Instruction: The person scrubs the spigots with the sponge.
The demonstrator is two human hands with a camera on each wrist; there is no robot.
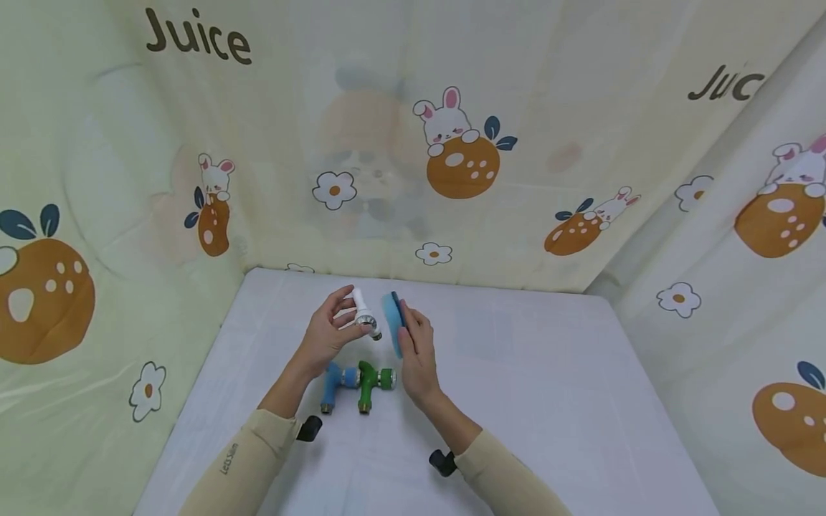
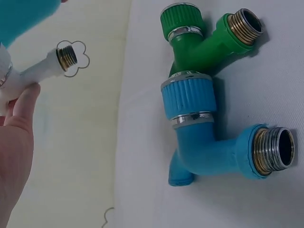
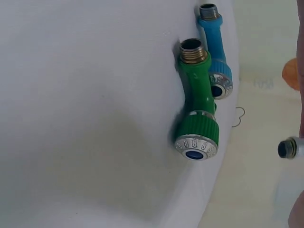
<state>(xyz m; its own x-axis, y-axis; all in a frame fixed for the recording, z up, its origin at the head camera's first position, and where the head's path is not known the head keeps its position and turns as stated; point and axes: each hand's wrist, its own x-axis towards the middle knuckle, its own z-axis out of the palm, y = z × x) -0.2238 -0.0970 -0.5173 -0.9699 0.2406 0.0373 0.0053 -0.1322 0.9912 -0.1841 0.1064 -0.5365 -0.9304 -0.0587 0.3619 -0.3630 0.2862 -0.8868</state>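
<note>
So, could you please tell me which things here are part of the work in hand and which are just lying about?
In hand:
- white plastic tap, held by the left hand
- blue flat pad, held by the right hand

Lying about:
- green plastic tap on the white table
- blue plastic tap, touching it

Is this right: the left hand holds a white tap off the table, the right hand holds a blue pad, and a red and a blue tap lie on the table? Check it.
Not quite. The tap lying beside the blue tap is a green tap, not red; the left wrist view shows both touching on the table. The rest holds: the left hand holds the white tap and the right hand holds the blue pad.
</note>
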